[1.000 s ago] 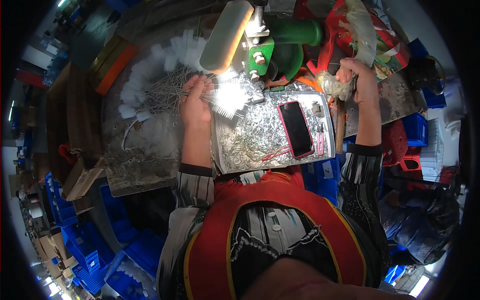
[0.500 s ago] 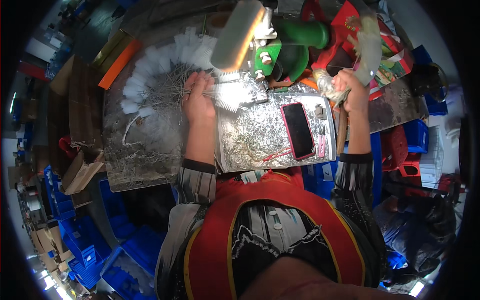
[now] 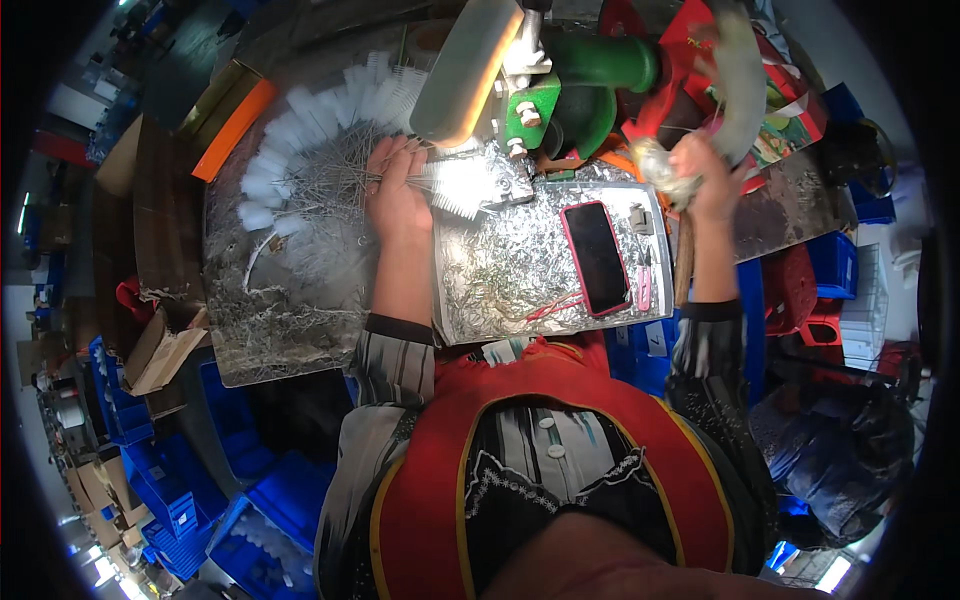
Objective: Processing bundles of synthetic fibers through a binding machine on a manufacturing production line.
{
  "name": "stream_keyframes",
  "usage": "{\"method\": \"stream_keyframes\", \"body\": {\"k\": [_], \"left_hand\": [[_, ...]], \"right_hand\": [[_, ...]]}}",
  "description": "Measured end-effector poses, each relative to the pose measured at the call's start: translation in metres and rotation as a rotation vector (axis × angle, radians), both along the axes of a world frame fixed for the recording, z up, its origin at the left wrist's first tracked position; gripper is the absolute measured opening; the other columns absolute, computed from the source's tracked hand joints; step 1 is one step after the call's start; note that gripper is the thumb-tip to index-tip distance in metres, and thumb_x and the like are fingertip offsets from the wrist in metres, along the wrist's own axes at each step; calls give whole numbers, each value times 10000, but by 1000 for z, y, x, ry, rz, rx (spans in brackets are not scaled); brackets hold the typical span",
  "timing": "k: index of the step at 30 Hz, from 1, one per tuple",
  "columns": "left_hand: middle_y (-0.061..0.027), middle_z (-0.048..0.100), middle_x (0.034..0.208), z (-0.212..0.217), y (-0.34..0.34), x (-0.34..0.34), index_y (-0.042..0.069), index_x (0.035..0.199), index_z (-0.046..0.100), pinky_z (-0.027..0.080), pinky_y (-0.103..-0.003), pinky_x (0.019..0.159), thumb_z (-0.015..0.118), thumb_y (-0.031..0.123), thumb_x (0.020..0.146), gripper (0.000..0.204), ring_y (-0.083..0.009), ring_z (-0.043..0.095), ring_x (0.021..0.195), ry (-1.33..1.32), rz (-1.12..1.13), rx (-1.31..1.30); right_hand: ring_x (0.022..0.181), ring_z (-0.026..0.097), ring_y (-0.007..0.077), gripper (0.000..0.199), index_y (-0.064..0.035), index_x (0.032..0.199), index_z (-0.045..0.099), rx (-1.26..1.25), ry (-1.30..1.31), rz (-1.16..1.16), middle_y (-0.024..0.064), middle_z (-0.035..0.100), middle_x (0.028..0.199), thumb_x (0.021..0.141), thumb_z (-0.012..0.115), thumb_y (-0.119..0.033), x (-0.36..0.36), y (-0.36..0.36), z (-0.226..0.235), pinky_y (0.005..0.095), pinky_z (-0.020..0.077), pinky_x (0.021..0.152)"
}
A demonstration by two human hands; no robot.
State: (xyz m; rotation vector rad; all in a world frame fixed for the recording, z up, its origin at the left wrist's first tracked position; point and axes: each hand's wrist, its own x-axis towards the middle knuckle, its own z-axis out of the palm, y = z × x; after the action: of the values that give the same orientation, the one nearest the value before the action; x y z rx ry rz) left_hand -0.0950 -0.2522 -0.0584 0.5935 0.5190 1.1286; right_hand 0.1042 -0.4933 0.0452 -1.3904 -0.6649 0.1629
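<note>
My left hand is closed on the wire stem of a white bristle brush, palm down at the left edge of a foil-covered board. The brush's bristles lie in bright light beside a small metal fixture at the foot of a green hand press. To the left of this hand, many white wire-stemmed brushes fan out in a pile, their stems crossing near my fingers. My right hand, slightly blurred, is wrapped round a cloth-bound lever handle at the press's right side.
A lit lamp hangs over the fixture. On the foil-covered board lie a red-cased phone and small pink-handled snippers. An orange-edged box stands far left; blue bins sit below the table.
My right hand has shifted slightly up with the lever handle, and the curved grey piece beside it has swung a little. My left hand stays almost in place with the brush.
</note>
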Motion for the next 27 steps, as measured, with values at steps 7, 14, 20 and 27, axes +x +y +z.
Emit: {"method": "stream_keyframes", "body": {"k": [7, 14, 20, 27], "left_hand": [[-86, 587, 891, 26, -14, -22, 0, 1042, 518, 507, -267, 656, 626, 42, 763, 303, -162, 586, 759, 447, -412, 98], [-144, 607, 905, 17, -10, -19, -37, 1027, 523, 514, -276, 656, 561, -39, 749, 281, -187, 597, 719, 139, -368, 52], [-137, 598, 911, 10, -8, -19, -45, 1032, 519, 503, -285, 679, 527, -85, 729, 305, -206, 587, 753, 43, -275, 6], [-116, 594, 899, -4, -3, -13, -26, 1021, 525, 485, -276, 660, 518, -97, 720, 309, -184, 572, 765, 10, -238, 79]], "right_hand": [[469, 449, 139, 209, -13, 517, 480, 121, 94, 144, 61, 471, 504, 714, 541, -43, 16, -7, -22, 257, 397, 544], [468, 448, 166, 233, -38, 497, 450, -32, 221, 11, 60, 424, 470, 709, 546, -53, 1, -3, 21, 283, 400, 580], [475, 453, 164, 204, -29, 520, 463, -19, 227, 27, 60, 426, 476, 709, 541, -45, 3, -6, 13, 284, 402, 585], [487, 456, 171, 234, -37, 495, 441, -48, 249, 12, 62, 426, 481, 705, 543, -49, 0, -4, 16, 281, 399, 593]]}}
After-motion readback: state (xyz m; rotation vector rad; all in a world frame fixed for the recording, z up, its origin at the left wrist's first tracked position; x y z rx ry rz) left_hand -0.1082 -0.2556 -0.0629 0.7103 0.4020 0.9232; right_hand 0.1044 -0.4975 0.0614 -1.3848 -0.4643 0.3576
